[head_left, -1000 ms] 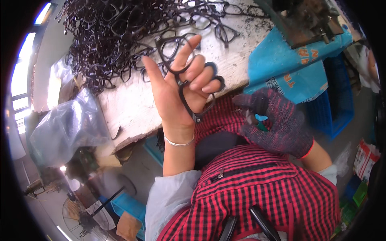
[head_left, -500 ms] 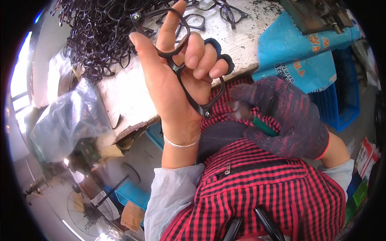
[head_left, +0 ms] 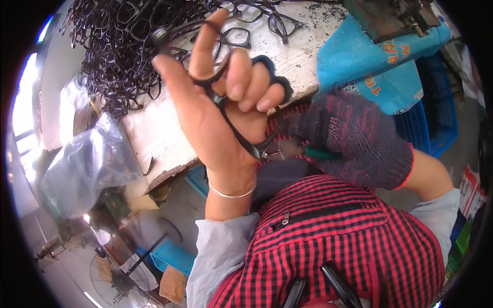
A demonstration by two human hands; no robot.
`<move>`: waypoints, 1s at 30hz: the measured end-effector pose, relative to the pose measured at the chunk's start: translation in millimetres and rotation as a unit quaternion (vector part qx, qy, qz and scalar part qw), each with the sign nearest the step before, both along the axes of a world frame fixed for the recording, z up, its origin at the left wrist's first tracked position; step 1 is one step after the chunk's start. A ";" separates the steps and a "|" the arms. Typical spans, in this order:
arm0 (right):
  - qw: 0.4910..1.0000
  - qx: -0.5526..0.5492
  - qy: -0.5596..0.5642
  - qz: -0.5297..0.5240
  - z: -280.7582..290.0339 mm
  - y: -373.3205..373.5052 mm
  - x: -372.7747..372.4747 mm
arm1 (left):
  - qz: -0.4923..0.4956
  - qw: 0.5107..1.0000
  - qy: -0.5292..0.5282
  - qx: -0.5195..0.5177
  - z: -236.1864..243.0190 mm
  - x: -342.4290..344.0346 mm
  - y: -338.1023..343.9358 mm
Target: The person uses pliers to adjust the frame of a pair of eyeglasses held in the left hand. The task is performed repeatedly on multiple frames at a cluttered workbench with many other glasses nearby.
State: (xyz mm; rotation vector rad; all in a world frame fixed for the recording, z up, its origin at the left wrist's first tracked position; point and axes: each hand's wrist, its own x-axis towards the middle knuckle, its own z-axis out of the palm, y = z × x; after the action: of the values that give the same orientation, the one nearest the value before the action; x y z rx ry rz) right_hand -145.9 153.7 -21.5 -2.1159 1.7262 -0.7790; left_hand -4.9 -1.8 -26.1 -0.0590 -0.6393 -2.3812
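Note:
A dark eyeglass frame (head_left: 240,137) is in my left hand (head_left: 197,120), its rims looped around my bent fingers, with the index finger raised through one rim. The last fingers of this hand wear dark finger covers. My right hand (head_left: 362,138), in a dark knitted glove with red flecks, is closed around green-handled pliers (head_left: 321,153). The metal jaws are at the small metal hinge on the frame's lower corner, close to my left wrist. Whether they grip the hinge, I cannot tell.
A large heap of dark eyeglass frames (head_left: 115,56) covers the far left of the worn white table (head_left: 303,49). Blue plastic sheeting (head_left: 370,61) hangs over the right edge, above a blue crate (head_left: 444,113). Clear plastic bag (head_left: 90,169) at left; standing fan (head_left: 120,282) lower left.
My right hand has moved left with the pliers, bringing their jaws to the frame's lower hinge. My left hand has shifted slightly left with the frame, its upper end tilting.

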 end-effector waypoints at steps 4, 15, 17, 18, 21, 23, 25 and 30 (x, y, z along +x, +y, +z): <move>0.992 0.096 -0.063 -0.049 -1.4 6.0 18.3 | 0.151 0.979 0.022 -0.133 4.3 0.6 7.4; 0.995 0.070 0.032 -0.056 -6.9 10.8 21.0 | 0.300 0.916 0.003 -0.266 24.9 2.9 27.7; 0.996 0.017 -0.074 -0.056 -10.3 6.4 25.2 | 0.304 0.916 0.002 -0.260 25.7 5.4 29.6; 0.990 -0.013 -0.125 -0.056 -10.7 4.5 25.2 | 0.300 0.920 0.000 -0.252 24.6 5.5 26.5; 0.996 0.014 -0.013 -0.082 -2.2 7.0 23.5 | 0.297 0.920 -0.007 -0.256 24.0 5.9 24.5; 0.996 -0.006 -0.001 -0.091 1.4 8.0 25.8 | 0.291 0.921 -0.008 -0.261 24.5 4.8 25.1; 0.996 -0.007 0.010 -0.083 4.6 8.2 26.0 | 0.302 0.917 -0.008 -0.259 23.7 5.7 25.6; 0.970 0.154 -0.185 -0.034 9.4 11.5 7.7 | 0.313 0.878 -0.113 -0.344 3.1 8.1 12.9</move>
State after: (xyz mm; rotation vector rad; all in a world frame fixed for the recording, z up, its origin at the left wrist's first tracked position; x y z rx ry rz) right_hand -138.2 165.2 -12.1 -1.5989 1.6024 -0.8030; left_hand 3.1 11.0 -23.0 0.1096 -1.3600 -1.4601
